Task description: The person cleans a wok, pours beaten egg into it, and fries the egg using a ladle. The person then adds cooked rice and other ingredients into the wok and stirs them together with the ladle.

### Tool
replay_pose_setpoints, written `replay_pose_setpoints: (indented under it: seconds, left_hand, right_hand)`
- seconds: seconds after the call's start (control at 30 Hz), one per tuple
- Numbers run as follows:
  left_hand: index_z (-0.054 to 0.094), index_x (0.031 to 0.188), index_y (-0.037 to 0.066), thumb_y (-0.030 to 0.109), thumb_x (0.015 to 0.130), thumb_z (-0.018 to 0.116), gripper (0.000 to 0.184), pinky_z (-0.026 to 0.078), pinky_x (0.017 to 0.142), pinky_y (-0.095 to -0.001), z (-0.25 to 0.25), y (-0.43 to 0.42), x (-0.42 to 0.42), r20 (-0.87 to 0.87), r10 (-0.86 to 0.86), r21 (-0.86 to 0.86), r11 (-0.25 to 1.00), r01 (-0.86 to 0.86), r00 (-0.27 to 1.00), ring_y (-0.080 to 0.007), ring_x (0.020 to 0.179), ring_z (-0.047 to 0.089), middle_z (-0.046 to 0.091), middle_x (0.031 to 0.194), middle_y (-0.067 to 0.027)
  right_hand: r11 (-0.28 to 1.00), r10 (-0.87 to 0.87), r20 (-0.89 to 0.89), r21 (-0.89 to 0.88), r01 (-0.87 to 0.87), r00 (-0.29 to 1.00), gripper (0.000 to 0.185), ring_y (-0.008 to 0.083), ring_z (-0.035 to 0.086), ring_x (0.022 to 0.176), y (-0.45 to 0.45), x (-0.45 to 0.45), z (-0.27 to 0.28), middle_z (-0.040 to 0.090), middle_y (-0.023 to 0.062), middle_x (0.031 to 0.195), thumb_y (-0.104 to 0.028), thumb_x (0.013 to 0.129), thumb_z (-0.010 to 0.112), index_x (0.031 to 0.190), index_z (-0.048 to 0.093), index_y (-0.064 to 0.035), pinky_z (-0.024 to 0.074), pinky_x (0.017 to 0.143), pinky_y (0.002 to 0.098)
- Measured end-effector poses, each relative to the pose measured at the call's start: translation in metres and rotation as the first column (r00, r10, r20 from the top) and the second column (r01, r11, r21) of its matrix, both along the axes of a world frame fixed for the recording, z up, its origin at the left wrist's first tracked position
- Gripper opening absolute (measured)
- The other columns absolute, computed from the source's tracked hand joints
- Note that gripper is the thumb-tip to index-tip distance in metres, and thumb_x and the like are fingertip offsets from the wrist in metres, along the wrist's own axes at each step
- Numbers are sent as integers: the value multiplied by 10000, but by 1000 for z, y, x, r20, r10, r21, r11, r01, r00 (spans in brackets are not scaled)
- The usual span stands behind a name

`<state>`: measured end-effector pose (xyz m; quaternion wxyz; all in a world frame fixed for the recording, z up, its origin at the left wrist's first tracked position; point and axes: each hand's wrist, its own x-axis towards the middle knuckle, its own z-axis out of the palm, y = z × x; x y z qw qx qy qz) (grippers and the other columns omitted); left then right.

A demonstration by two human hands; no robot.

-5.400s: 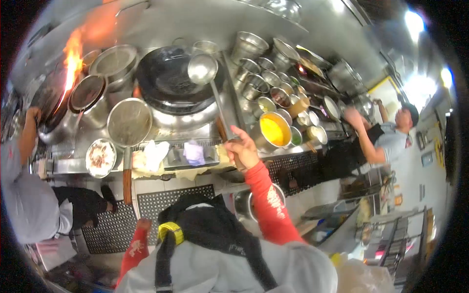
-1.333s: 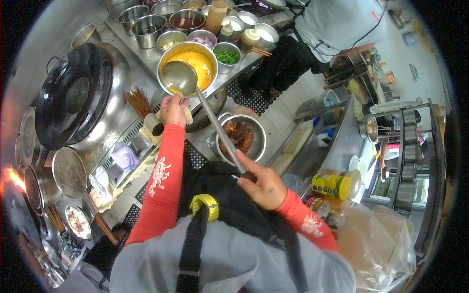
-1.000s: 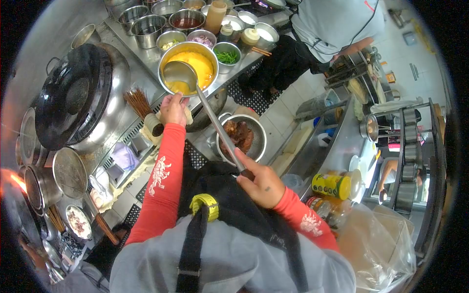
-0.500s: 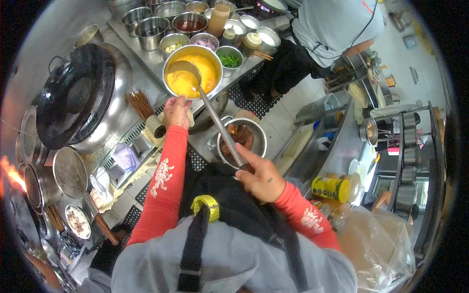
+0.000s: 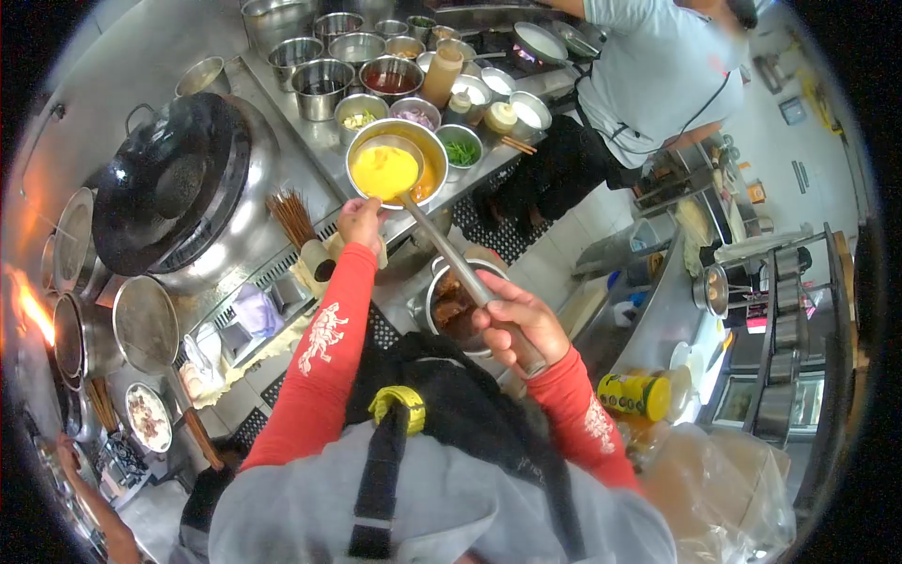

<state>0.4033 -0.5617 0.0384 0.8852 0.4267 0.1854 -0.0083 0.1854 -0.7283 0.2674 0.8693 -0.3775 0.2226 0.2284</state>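
My left hand (image 5: 361, 224) grips the near rim of a steel bowl (image 5: 432, 150), which has yellow liquid like beaten egg at its bottom. My right hand (image 5: 531, 322) is closed round the handle of a long steel ladle (image 5: 442, 249). The ladle's cup, full of the yellow liquid (image 5: 385, 173), sits level within the bowl's mouth. Below the handle stands a steel pot (image 5: 437, 315) with brown chunks of food, partly hidden by my right hand.
Small steel pots, sauce bottles (image 5: 442, 80) and a bowl of chopped greens (image 5: 461, 150) crowd the counter. A black wok (image 5: 174, 183) and a bamboo brush (image 5: 296, 221) are at left, near a flame (image 5: 33, 310). A co-worker (image 5: 648, 80) stands at upper right.
The ladle's cup has come level and is now brimming with yellow liquid. My right hand has moved right and turned palm upward along the handle. My left hand still grips the rim.
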Motion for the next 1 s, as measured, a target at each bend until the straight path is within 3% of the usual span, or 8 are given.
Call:
replay_pose_setpoints:
  seconds: [0.33, 0.43, 0.57, 0.63, 0.77, 0.8, 0.87, 1.0]
  left_hand:
    - [525, 944, 55, 188, 813, 670, 236, 515, 710, -332, 17, 15, -14, -67, -110, 267, 956, 124, 992, -155, 730, 558, 572, 851, -42]
    - [535, 1004, 64, 247, 838, 651, 274, 509, 755, -323, 22, 28, -66, 111, -309, 200, 938, 283, 945, -168, 829, 594, 606, 937, -52]
    - [528, 1048, 64, 213, 877, 592, 236, 530, 757, -349, -7, 65, -140, 38, -658, 17, 752, 658, 752, -223, 962, 622, 622, 1068, -111]
    - [528, 1046, 63, 204, 874, 579, 227, 537, 740, -357, -44, 90, -167, -164, -647, 45, 749, 661, 745, -230, 918, 633, 628, 1030, -123]
    - [547, 965, 61, 166, 842, 567, 163, 500, 621, -347, -137, 156, -208, -564, -169, -70, 985, 157, 808, -221, 703, 596, 596, 805, -82]
    - [535, 935, 58, 168, 827, 573, 158, 478, 539, -349, -223, 196, -214, -423, -203, -304, 950, 73, 883, -231, 611, 551, 543, 727, -90]
    - [514, 912, 25, 148, 782, 618, 207, 412, 428, -341, -231, 220, -218, -594, 198, -3, 969, -248, 780, -244, 532, 507, 478, 715, -105]
    - [520, 955, 120, 84, 728, 627, 253, 395, 453, -338, -151, 228, -225, -527, 509, 266, 859, -437, 681, -209, 612, 458, 496, 835, -67]
  right_hand:
    - [951, -4, -28, 307, 12, 1000, 387, 94, 462, 546, -12, 5, 21, 527, 102, 844, -62, 881, 498, 1258, 419, -103, 373, 394, 207]
    - [945, -21, -43, 326, 34, 999, 323, 104, 476, 550, -17, 4, 27, 541, 111, 836, -61, 884, 495, 1204, 460, -94, 376, 388, 215]
    - [949, -24, -33, 314, 33, 999, 270, 118, 487, 565, -22, 5, 42, 544, 125, 842, -49, 893, 476, 1160, 476, -86, 384, 395, 220]
    - [953, -23, -50, 300, 36, 999, 268, 120, 489, 570, -24, 4, 50, 542, 128, 855, -53, 896, 474, 1162, 475, -87, 384, 398, 219]
    - [961, 12, -17, 277, -7, 1000, 281, 112, 491, 573, -31, 5, 58, 536, 126, 872, -57, 898, 469, 1178, 471, -67, 407, 408, 220]
    - [963, 21, -11, 270, -18, 1000, 284, 110, 492, 572, -31, 5, 62, 536, 125, 870, -57, 898, 469, 1182, 470, -62, 412, 410, 221]
    - [966, 33, -2, 256, -31, 999, 283, 105, 493, 572, -30, 5, 68, 534, 125, 867, -65, 909, 452, 1190, 462, -34, 424, 414, 223]
    - [952, 79, 9, 296, -78, 997, 331, 111, 496, 589, -30, 6, 72, 520, 126, 887, -77, 926, 417, 1249, 414, -5, 431, 422, 222]
